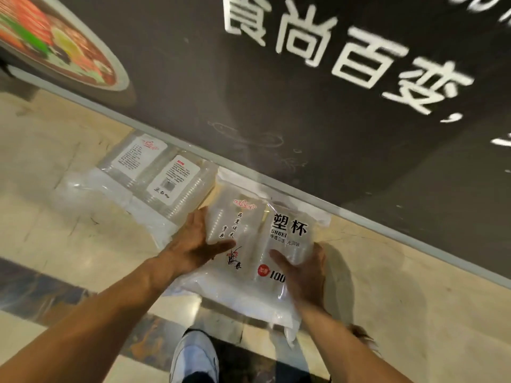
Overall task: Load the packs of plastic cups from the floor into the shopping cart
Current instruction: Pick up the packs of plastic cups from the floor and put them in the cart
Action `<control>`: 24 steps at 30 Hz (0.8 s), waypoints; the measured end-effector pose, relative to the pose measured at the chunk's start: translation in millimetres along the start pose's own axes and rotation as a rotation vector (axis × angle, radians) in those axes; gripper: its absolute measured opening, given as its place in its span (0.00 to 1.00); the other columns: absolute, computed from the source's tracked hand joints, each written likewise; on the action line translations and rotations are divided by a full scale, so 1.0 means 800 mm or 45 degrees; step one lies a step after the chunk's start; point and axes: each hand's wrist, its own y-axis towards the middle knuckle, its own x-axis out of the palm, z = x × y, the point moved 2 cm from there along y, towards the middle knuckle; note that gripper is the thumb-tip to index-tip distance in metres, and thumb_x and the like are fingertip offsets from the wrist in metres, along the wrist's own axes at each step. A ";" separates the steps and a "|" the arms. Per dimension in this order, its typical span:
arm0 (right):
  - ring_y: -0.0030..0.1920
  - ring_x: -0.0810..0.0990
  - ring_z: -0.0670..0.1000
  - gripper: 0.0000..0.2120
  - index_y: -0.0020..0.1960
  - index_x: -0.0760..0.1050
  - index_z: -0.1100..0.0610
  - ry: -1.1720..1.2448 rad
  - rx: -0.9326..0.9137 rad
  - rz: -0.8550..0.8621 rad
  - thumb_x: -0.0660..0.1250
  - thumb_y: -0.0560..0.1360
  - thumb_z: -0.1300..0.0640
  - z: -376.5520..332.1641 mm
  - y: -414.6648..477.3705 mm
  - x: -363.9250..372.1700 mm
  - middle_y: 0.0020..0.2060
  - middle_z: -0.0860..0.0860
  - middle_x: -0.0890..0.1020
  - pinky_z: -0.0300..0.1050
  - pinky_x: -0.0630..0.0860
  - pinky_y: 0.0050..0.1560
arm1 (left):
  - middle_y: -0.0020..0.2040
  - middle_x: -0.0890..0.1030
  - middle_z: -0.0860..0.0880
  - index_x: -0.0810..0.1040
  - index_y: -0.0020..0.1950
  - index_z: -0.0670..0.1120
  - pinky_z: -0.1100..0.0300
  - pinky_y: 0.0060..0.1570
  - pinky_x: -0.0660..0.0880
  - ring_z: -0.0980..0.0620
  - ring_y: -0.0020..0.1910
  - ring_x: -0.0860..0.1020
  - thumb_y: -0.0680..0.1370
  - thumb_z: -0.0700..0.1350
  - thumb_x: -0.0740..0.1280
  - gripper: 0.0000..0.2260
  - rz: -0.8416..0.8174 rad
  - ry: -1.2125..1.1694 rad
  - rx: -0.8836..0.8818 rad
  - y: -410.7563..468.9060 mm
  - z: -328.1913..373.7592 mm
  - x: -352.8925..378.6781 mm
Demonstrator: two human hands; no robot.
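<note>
Two-handed hold: left grip (193, 244) and right grip (304, 275) clasp opposite edges of the pack (249, 230), thumbs across its front, likely to steady a wide, floppy bag. It looks lifted off the floor (55, 161). Inside it are clear stacked cups. More packs (171, 183) lie by the wall (276, 78). No cart in view.

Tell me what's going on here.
A person grips a clear pack of plastic cups from both sides, left hand on its left edge, right hand on its right, thumbs over the front. Two more packs lie on the floor against the dark wall. A white shoe shows below. No shopping cart is in view.
</note>
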 end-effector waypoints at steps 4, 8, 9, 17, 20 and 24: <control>0.57 0.84 0.56 0.58 0.69 0.73 0.57 -0.122 0.067 -0.114 0.74 0.54 0.17 -0.047 -0.092 -0.032 0.57 0.53 0.84 0.53 0.81 0.59 | 0.75 0.71 0.47 0.57 0.83 0.48 0.50 0.69 0.73 0.46 0.70 0.75 0.74 0.65 0.78 0.47 -0.011 -0.086 -0.115 -0.106 0.025 -0.062; 0.52 0.78 0.46 0.45 0.65 0.76 0.55 -0.040 -0.050 -0.281 0.78 0.61 0.25 -0.151 -0.211 -0.088 0.52 0.46 0.80 0.48 0.78 0.56 | 0.69 0.75 0.51 0.53 0.80 0.53 0.53 0.59 0.74 0.50 0.62 0.77 0.73 0.70 0.74 0.46 0.055 -0.119 -0.198 -0.232 0.066 -0.163; 0.58 0.77 0.46 0.44 0.69 0.72 0.52 -0.016 -0.118 -0.308 0.80 0.63 0.29 -0.182 -0.238 -0.100 0.58 0.45 0.78 0.48 0.75 0.61 | 0.68 0.74 0.52 0.52 0.80 0.53 0.55 0.59 0.72 0.51 0.61 0.76 0.74 0.69 0.73 0.46 0.086 -0.134 -0.238 -0.263 0.081 -0.194; 0.61 0.77 0.48 0.40 0.71 0.68 0.49 0.047 -0.451 -0.469 0.83 0.67 0.40 -0.449 -0.437 -0.209 0.62 0.45 0.76 0.51 0.77 0.63 | 0.71 0.72 0.52 0.57 0.79 0.58 0.49 0.67 0.71 0.48 0.68 0.74 0.68 0.76 0.73 0.48 0.429 -0.280 -0.351 -0.509 0.214 -0.455; 0.62 0.78 0.49 0.43 0.71 0.66 0.48 0.021 -0.557 -0.465 0.84 0.65 0.37 -0.542 -0.505 -0.266 0.64 0.45 0.76 0.52 0.78 0.63 | 0.68 0.74 0.53 0.61 0.69 0.69 0.52 0.63 0.71 0.49 0.66 0.75 0.72 0.65 0.77 0.32 0.533 -0.330 -0.364 -0.589 0.276 -0.534; 0.61 0.78 0.48 0.40 0.68 0.69 0.49 0.007 -0.617 -0.433 0.84 0.65 0.38 -0.650 -0.551 -0.364 0.61 0.45 0.76 0.52 0.78 0.62 | 0.64 0.78 0.53 0.63 0.77 0.57 0.53 0.58 0.71 0.49 0.63 0.77 0.75 0.62 0.77 0.36 0.585 -0.346 -0.310 -0.647 0.377 -0.612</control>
